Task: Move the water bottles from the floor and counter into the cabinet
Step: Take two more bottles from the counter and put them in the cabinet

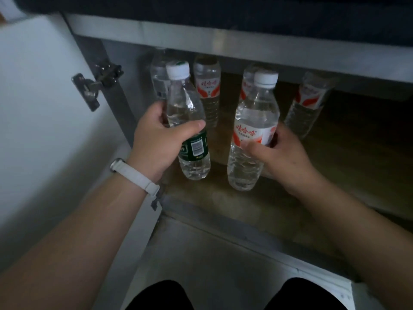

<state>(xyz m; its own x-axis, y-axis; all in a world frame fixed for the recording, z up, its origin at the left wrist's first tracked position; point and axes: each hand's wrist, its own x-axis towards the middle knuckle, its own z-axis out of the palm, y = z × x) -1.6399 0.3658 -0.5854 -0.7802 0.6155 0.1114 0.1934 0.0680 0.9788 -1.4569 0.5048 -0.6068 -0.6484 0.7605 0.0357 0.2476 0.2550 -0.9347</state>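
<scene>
The open grey cabinet with a wooden shelf floor (335, 157) has its white door (44, 86) swung left. A row of clear plastic water bottles (207, 86) stands at its back. Near the front, the left hand (156, 142) grips an upright clear green-labelled bottle (185, 104), and the right hand (283, 153) grips a red-labelled one (254, 113).

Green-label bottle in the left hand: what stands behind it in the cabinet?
One clear bottle stands directly behind it, with a red-label bottle beside. The clear bottle's lower half is covered by the green-label bottle and left hand.
</scene>
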